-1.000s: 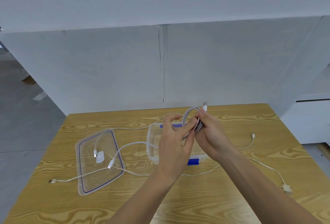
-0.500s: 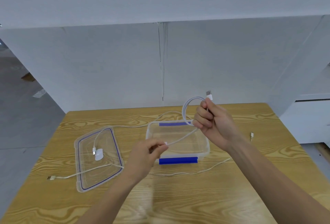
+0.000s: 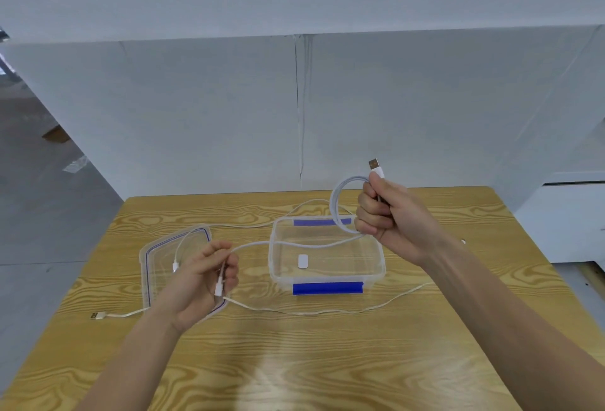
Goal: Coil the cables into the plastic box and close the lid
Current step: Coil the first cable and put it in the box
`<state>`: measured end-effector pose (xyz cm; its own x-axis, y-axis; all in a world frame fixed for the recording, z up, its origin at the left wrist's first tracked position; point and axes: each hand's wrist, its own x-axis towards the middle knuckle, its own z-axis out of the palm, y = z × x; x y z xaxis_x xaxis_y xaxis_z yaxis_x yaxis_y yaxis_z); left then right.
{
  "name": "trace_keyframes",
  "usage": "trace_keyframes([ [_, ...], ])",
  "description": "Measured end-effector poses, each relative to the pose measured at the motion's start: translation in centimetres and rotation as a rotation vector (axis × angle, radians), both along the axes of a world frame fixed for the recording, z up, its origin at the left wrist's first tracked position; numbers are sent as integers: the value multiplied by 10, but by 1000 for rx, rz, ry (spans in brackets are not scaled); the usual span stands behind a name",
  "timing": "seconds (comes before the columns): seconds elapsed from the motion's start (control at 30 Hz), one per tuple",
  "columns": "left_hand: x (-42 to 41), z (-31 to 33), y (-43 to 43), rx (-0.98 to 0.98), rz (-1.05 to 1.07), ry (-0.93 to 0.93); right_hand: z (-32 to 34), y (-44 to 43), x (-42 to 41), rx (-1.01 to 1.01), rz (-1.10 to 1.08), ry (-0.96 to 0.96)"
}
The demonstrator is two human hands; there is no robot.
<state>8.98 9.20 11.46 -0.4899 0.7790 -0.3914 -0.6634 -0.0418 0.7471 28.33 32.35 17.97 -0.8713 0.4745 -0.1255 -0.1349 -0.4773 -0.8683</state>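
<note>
Hands wider apart than before, left hand (image 3: 199, 279) lower, cable (image 3: 294, 243) stretched

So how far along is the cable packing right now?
Early. Done: the plastic box stands open, with only a small white piece in it; its lid lies beside it. In hand: the right hand holds a few loops of white cable, the left hand feeds its tail. Left: boxing this coil, coiling the cables on the table, closing the lid.
</note>
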Motion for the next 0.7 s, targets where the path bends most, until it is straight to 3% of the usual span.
trace_keyframes([
  [0.1, -9, 9, 3, 124, 46, -105, -2, -2, -1, 57, 19, -51],
  [0.3, -5, 46, 32, 53, 165, -54, -3, -8, -3, 166, 92, -106],
  [0.53, 38, 84, 75, 44, 102, 475, -16, -24, -5, 231, 94, -161],
  [0.7, 71, 91, 93, 20, -8, 753, -20, -33, -7, 151, 28, -178],
])
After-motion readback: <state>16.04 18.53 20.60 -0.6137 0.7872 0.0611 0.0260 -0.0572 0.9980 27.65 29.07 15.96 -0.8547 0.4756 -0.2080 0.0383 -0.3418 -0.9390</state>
